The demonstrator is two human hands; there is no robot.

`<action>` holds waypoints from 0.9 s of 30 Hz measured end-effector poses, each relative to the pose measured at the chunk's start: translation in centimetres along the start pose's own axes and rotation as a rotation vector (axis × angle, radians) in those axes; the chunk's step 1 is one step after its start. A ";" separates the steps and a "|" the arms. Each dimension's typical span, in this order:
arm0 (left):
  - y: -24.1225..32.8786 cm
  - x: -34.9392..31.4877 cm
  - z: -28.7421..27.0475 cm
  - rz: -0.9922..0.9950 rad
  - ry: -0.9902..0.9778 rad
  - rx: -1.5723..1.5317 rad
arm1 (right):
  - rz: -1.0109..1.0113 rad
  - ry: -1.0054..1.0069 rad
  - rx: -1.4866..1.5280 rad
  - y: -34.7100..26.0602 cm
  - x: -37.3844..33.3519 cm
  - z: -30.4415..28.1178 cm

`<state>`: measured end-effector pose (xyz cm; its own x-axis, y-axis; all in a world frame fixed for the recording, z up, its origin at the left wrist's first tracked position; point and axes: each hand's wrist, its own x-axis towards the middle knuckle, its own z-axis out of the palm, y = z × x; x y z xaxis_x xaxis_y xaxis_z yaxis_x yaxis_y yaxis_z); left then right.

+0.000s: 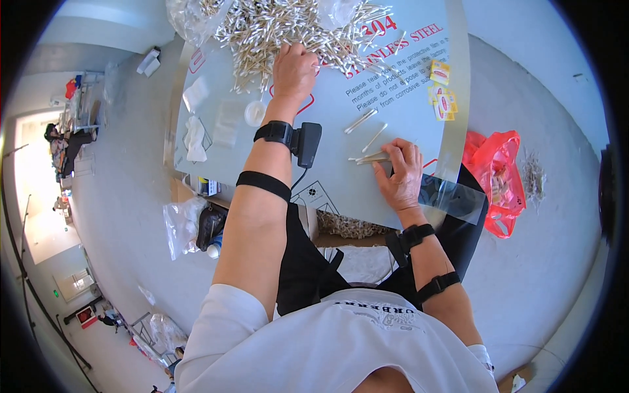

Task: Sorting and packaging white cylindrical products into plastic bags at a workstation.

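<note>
A big loose heap of white-tipped cotton swabs spreads over the far part of the table. My left hand is at its near edge, fingers curled down and closed on swabs there; the fingertips are partly hidden. Nearer to me on the right, my right hand rests low over the tabletop. Between its thumb and fingers is a small bundle of cotton swabs, tips pointing left. Just beyond that bundle lie a few separate swabs. Close to my left wrist stands a small round white container.
Yellow packets lie by the table's right edge. White crumpled pieces and clear plastic bags are on the left side. A red plastic bag hangs off to the right. Below the near edge is a box of swabs.
</note>
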<state>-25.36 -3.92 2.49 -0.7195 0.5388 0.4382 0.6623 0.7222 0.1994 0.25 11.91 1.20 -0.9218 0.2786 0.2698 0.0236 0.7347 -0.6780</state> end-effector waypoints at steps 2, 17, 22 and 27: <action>0.0 0.2 -0.1 -0.025 -0.017 -0.057 | 0.011 -0.011 0.003 0.1 -0.1 0.0; 4.2 0.9 -1.6 -0.246 -0.570 -0.565 | -0.013 0.018 0.005 0.0 0.0 0.0; 6.5 -1.9 0.1 -0.217 -0.521 -0.444 | -0.005 0.017 0.009 0.0 -0.1 0.1; 10.2 -5.4 0.7 -0.117 -0.284 -0.383 | 0.009 0.025 -0.003 0.0 -0.1 -0.1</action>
<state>-14.87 0.84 1.52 -0.7869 0.5991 0.1480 0.5647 0.6023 0.5642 0.33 11.89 1.24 -0.9115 0.3004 0.2809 0.0329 0.7342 -0.6782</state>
